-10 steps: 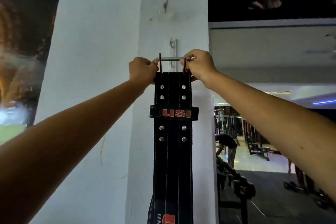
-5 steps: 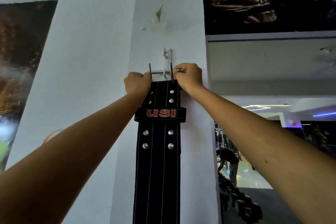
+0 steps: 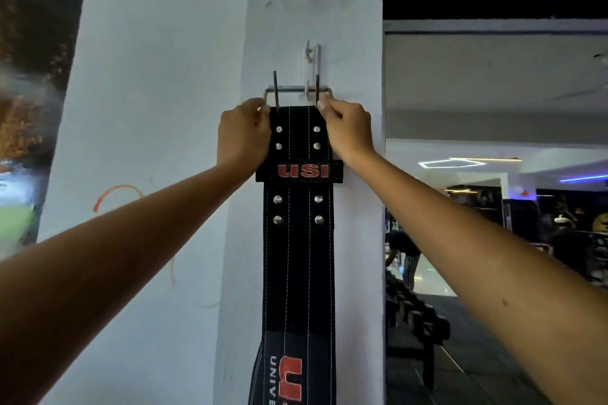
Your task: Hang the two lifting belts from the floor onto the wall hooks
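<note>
- Clearly, the black stitched leather lifting belt hangs flat against the white pillar, its steel buckle frame at the top and level with the small metal wall hook.
- The buckle's crossbar looks to sit across the lower prong of the hook, with its two dark pins pointing up; whether it bears its own weight yet I cannot tell.
- The left hand is closed on the belt's left edge just under the buckle; the right hand pinches the buckle's right corner.
- As I judge it, this belt is nearly hung and only letting go remains; a second belt is not in view, so its state is unknown.
- Writing: red "USI" on the black keeper loop; lower down, a large red "U" and white "UNIVE", cut off by the frame edge.
- Far right lies a dim gym floor with a rack of dumbbells.
</note>
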